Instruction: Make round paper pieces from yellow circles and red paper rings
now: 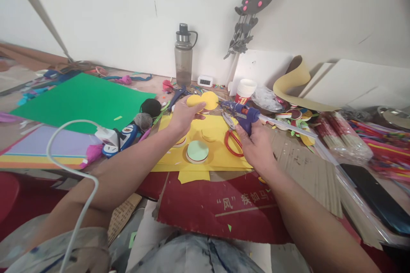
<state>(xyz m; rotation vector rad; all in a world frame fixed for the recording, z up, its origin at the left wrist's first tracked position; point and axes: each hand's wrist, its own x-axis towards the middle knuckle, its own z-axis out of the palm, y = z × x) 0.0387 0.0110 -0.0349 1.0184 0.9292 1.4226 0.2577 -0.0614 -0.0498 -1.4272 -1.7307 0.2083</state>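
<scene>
Head view: the left hand pinches yellow discs above yellow sheets, apparently to leave their faces exposed; the right hand grips a blue glue gun, nozzle beside the discs, seemingly for close aim.

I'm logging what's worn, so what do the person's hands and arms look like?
The left hand and right hand wear no gloves; the left forearm and right forearm show no sleeves. A white cable crosses before the left forearm.

Red cardboard: “风” 疾如马; clock digits illegible.
</scene>
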